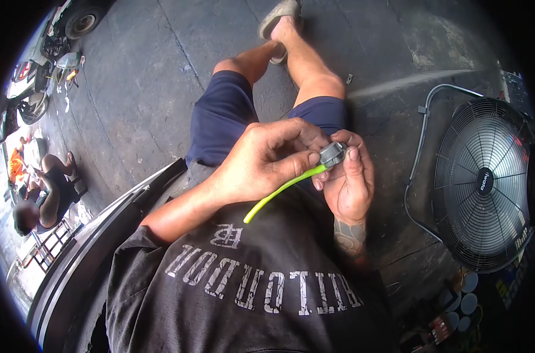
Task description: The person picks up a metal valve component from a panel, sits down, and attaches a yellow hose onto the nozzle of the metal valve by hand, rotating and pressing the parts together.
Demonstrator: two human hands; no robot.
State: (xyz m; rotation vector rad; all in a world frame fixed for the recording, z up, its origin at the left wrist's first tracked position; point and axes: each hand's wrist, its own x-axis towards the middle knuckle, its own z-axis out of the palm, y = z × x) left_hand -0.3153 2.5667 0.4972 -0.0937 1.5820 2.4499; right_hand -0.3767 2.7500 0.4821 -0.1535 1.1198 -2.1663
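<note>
A small grey plastic fitting (332, 154) is held up in front of my torso, with a bright yellow-green flexible tube (282, 189) extending from its lower side. My left hand (273, 156) pinches the fitting where it meets the tube, thumb on the near side. The fingers and thumb of my right hand (351, 176) close on the fitting's other side. The tube's loose end hangs down to the left over my dark printed shirt (244, 282). My fingers cover parts of the fitting.
A large round floor fan (485, 183) on a metal stand (417, 147) is at my right. Several pale round containers (468, 303) are below it. To the left, another person (55, 194) sits low near motorcycle parts (35, 109). A dark edge (97, 235) runs along my left side.
</note>
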